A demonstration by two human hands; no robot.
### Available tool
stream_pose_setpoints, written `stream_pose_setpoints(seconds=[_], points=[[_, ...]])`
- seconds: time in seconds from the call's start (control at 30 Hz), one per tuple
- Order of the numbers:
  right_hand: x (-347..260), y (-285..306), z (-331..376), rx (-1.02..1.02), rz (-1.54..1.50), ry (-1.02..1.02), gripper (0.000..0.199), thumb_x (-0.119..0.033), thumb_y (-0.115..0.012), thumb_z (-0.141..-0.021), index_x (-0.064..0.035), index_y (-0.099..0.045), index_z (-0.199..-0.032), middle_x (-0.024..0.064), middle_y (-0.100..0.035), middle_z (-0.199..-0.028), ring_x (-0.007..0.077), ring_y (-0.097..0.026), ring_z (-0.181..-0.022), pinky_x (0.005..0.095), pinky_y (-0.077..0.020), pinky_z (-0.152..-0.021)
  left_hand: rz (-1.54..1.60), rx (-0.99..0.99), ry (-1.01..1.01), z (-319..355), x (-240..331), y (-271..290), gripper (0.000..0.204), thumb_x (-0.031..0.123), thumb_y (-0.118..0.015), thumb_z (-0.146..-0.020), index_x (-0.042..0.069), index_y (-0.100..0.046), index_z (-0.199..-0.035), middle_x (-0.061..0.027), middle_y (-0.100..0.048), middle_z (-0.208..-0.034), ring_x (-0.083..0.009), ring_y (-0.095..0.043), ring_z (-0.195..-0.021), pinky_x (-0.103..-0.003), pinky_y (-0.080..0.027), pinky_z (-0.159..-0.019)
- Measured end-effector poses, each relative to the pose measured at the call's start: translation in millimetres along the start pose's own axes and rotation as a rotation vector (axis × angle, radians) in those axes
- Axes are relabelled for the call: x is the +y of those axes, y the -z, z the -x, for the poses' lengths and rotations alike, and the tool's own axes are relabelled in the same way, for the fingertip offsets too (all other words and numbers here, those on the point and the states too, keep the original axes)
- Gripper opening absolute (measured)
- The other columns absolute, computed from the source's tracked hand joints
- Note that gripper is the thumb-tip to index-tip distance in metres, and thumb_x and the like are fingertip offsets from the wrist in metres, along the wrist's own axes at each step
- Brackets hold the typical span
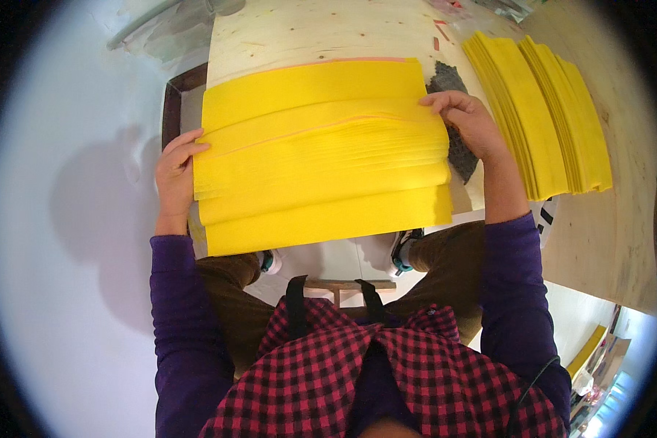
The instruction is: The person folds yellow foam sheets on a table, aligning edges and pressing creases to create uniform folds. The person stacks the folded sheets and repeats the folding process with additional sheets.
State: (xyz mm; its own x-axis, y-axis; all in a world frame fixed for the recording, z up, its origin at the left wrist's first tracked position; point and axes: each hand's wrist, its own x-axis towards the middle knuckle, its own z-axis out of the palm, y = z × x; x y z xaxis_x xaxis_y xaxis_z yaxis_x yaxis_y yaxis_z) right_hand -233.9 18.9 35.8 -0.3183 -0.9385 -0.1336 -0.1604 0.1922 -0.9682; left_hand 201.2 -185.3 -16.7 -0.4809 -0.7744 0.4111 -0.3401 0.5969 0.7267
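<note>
Far left: bare white floor, wide open, only the person's shadow on it. Left hand at the left edge of the fanned yellow sheets, fingers curled over that edge, gripping it; thumb hidden under the sheets. The sheets lie stepped in overlapping layers on a pale wooden board; near edge hangs off the board toward the knees. Dark frame just beside the board's left side. Right hand on the sheets' upper right corner, fingers bent, pinching the top layers. Grey speckled pad partly under that hand, touching the sheets' right edge. Further right, second yellow stack, well squared, apart from the held sheets, on the wooden surface; narrow gap between the two stacks. No containers visible.
</note>
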Motion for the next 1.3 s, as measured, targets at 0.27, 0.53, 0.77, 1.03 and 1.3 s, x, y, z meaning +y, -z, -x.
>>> stream_pose_setpoints(seconds=[0.27,0.53,0.77,1.03,1.3], points=[[1.3,-0.1,-2.2,-0.007,0.048,0.069,0.013,0.003,-0.051,-0.083,-0.0027,-0.063,-0.084,0.0049,-0.066,-0.102,0.0143,-0.059,-0.097,0.0268,-0.0438,-0.093,0.015,-0.025,-0.009,-2.5,-5.3,-0.5,0.013,-0.002,-0.063,-0.083,0.002,-0.071,-0.092,-0.0109,-0.063,-0.118,-0.0211,-0.059,-0.106,-0.031,-0.047,-0.091],[12.0,-3.1,-9.8,0.058,0.077,-0.008,0.015,0.001,-0.055,-0.085,-0.0011,-0.065,-0.096,0.0027,-0.066,-0.094,0.0112,-0.059,-0.089,0.0246,-0.0457,-0.085,-0.027,0.021,-0.054,0.3,0.1,-4.2,0.023,-0.011,-0.058,-0.080,0.003,-0.072,-0.092,-0.0117,-0.065,-0.114,-0.0234,-0.062,-0.103,-0.030,-0.049,-0.089],[17.1,-1.3,-10.6,0.047,0.087,0.044,0.015,0.002,-0.056,-0.084,-0.0003,-0.065,-0.096,0.0026,-0.065,-0.092,0.0105,-0.059,-0.087,0.0230,-0.0458,-0.082,-0.031,0.011,0.019,-0.3,-3.6,-2.7,0.027,-0.009,-0.055,-0.081,0.006,-0.073,-0.093,-0.0096,-0.067,-0.112,-0.0243,-0.062,-0.104,-0.029,-0.048,-0.090],[13.0,4.7,-10.7,0.028,0.202,0.033,0.016,0.004,-0.053,-0.085,-0.0006,-0.063,-0.097,0.0027,-0.065,-0.100,0.0122,-0.059,-0.093,0.0252,-0.0441,-0.089,-0.078,0.011,-0.044,-0.4,-5.9,-2.1,0.029,-0.010,-0.053,-0.079,0.006,-0.073,-0.092,-0.0103,-0.068,-0.109,-0.0237,-0.064,-0.100,-0.029,-0.049,-0.088],[-34.4,-12.0,-4.9,0.127,0.303,0.169,0.019,-0.003,-0.051,-0.090,-0.0003,-0.065,-0.103,0.0039,-0.065,-0.105,0.0136,-0.058,-0.102,0.0266,-0.0420,-0.093,-0.078,-0.009,-0.042,-0.6,-13.1,-1.7,0.023,-0.007,-0.056,-0.083,0.005,-0.073,-0.093,-0.0114,-0.067,-0.112,-0.0231,-0.063,-0.104,-0.029,-0.049,-0.090]])
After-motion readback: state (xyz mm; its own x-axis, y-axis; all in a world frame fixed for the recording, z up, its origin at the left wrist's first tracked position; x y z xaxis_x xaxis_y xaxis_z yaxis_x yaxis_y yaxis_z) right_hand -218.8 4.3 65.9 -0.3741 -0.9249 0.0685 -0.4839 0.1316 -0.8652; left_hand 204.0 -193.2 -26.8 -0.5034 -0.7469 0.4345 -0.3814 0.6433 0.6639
